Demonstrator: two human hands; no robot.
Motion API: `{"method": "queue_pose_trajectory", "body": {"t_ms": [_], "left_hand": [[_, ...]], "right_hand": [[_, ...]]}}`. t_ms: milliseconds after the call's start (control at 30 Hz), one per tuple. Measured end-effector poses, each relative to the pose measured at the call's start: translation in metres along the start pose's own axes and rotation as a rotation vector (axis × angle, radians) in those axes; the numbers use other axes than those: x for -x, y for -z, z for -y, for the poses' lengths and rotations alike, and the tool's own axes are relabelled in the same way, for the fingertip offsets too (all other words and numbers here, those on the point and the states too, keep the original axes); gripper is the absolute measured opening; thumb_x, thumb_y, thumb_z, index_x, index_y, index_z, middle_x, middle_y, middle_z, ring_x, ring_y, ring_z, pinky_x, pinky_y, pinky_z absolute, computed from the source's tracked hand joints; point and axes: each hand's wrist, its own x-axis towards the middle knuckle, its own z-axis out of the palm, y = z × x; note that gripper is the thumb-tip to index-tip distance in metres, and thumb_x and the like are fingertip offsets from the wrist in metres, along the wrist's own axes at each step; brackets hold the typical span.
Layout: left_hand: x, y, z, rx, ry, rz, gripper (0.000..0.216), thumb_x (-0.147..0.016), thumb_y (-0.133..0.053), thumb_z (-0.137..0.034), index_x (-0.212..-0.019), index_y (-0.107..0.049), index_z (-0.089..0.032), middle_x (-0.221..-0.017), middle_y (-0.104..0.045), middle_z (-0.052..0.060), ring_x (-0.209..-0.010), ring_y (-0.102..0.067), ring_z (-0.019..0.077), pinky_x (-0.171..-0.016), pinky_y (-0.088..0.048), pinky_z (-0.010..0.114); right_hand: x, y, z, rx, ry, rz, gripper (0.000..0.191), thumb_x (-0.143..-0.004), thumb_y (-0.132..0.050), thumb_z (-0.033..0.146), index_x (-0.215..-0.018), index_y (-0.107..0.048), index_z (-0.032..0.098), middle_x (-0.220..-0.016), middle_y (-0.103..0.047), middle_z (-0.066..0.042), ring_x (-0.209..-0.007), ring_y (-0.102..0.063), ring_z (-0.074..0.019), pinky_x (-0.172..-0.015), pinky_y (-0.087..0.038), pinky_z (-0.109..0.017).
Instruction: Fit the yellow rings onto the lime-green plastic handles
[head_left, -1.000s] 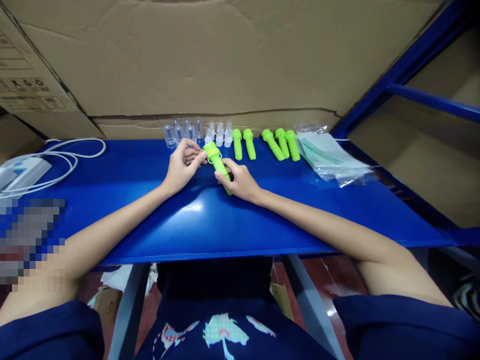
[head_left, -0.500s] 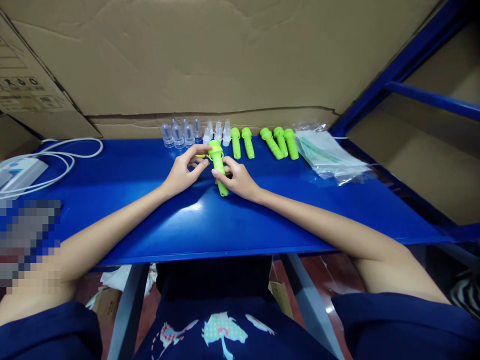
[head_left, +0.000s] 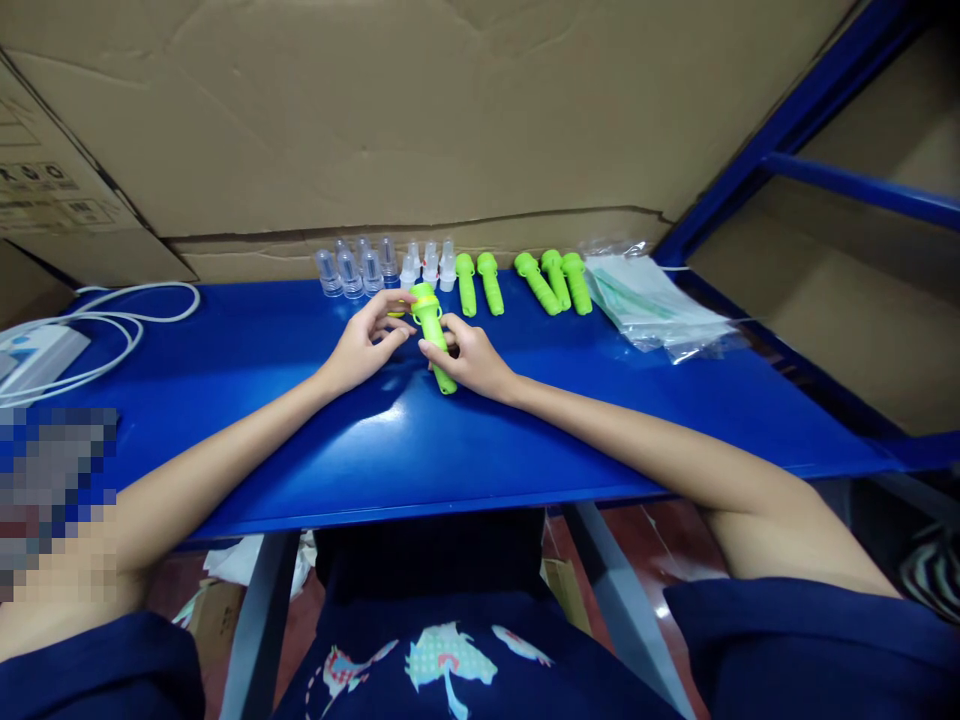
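A lime-green flashlight (head_left: pixel 431 318) with a yellow band at its wide head is held tilted above the blue table. My right hand (head_left: pixel 474 357) is closed around its lower handle, thumb in front. At the head, my left hand (head_left: pixel 369 340) touches the side with its index fingertip; its thumb and other fingers are apart and curved. A small yellow piece (head_left: pixel 397 313) shows between the left fingers; whether it is held or lies behind them I cannot tell.
Clear plastic caps (head_left: pixel 348 272) and white-based cones (head_left: pixel 430 266) stand along the cardboard wall. Several more green flashlights (head_left: pixel 490 284) lie to their right, beside clear bags (head_left: pixel 652 305) with white and green contents. At left are a white device (head_left: pixel 41 355) and its looped cable (head_left: pixel 169 287).
The view has shifted slightly. Both hands keep nearly the same pose on the green flashlight, which leans a little more to the left at its head.
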Motion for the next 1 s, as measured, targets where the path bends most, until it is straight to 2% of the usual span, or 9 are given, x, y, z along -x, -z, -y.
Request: {"method": "queue_pose_trajectory", "body": {"t_ms": [200,333,500,633,733,867,900,1000], "left_hand": [[-0.0005,0.001,0.0025,0.028,0.006,0.052,0.049,-0.083,-0.067,-0.019,-0.13,-0.054,-0.023,-0.136,-0.059,0.01,-0.088,-0.071,0.0104,-0.069,-0.055,0.019],[-0.0009,0.0017,0.0058,0.079,0.011,0.054,0.048,-0.082,-0.067,-0.018,-0.128,-0.054,-0.023,-0.134,-0.059,0.009,-0.087,-0.07,0.0096,-0.071,-0.056,0.02],[-0.0014,0.0026,0.0064,0.095,-0.008,0.073,0.047,-0.083,-0.067,-0.017,-0.127,-0.054,-0.022,-0.137,-0.057,0.009,-0.089,-0.07,0.0101,-0.074,-0.056,0.021],[0.0,0.0014,0.0044,0.052,-0.012,0.085,0.049,-0.083,-0.065,-0.017,-0.132,-0.055,-0.022,-0.137,-0.058,0.009,-0.092,-0.071,0.0111,-0.071,-0.055,0.019],[0.0011,0.0012,0.0018,0.003,-0.015,0.101,0.052,-0.085,-0.064,-0.018,-0.136,-0.056,-0.022,-0.132,-0.061,0.009,-0.093,-0.07,0.0125,-0.067,-0.053,0.018],[0.0016,0.0026,-0.0008,-0.054,-0.015,0.142,0.057,-0.088,-0.064,-0.019,-0.143,-0.053,-0.021,-0.108,-0.07,0.007,-0.089,-0.07,0.0135,-0.069,-0.054,0.02],[0.0015,0.0027,-0.0008,-0.064,-0.025,0.146,0.057,-0.088,-0.064,-0.02,-0.144,-0.052,-0.021,-0.107,-0.07,0.006,-0.088,-0.07,0.0136,-0.07,-0.054,0.02],[0.0012,0.0016,0.002,-0.067,-0.095,0.124,0.061,-0.087,-0.068,-0.022,-0.145,-0.05,-0.027,-0.133,-0.063,0.009,-0.091,-0.07,0.013,-0.074,-0.056,0.023]], "right_hand": [[-0.001,0.0004,0.0002,-0.011,0.015,-0.03,0.038,-0.091,-0.059,0.054,-0.101,-0.045,0.021,-0.067,-0.061,0.003,-0.057,-0.058,-0.0147,-0.055,-0.038,-0.025],[-0.0007,0.0002,0.0,0.029,0.056,-0.028,0.037,-0.091,-0.058,0.053,-0.102,-0.046,0.02,-0.063,-0.057,0.005,-0.053,-0.051,-0.0126,-0.054,-0.033,-0.025],[-0.0001,0.0006,-0.0001,0.062,0.065,-0.036,0.034,-0.092,-0.058,0.05,-0.104,-0.046,0.02,-0.064,-0.057,0.005,-0.054,-0.052,-0.0129,-0.054,-0.031,-0.025],[-0.0002,0.0007,-0.0001,0.069,0.054,-0.046,0.033,-0.092,-0.057,0.049,-0.103,-0.046,0.02,-0.062,-0.055,0.005,-0.054,-0.053,-0.0133,-0.053,-0.03,-0.024],[-0.0002,0.0003,-0.001,0.055,0.032,-0.062,0.036,-0.091,-0.058,0.052,-0.1,-0.044,0.021,-0.063,-0.058,0.004,-0.055,-0.056,-0.0149,-0.053,-0.033,-0.025],[-0.0001,0.0,-0.0027,0.015,0.009,-0.056,0.039,-0.091,-0.06,0.056,-0.101,-0.044,0.022,-0.072,-0.066,0.001,-0.061,-0.065,-0.0186,-0.056,-0.043,-0.027],[-0.0003,0.0001,-0.0029,0.018,0.014,-0.055,0.038,-0.092,-0.059,0.055,-0.103,-0.045,0.022,-0.073,-0.067,0.0,-0.062,-0.066,-0.0192,-0.057,-0.045,-0.028],[-0.0014,0.0004,-0.0035,0.079,0.084,-0.101,0.035,-0.094,-0.058,0.05,-0.111,-0.046,0.021,-0.083,-0.071,-0.004,-0.069,-0.069,-0.0213,-0.064,-0.05,-0.032]]}}
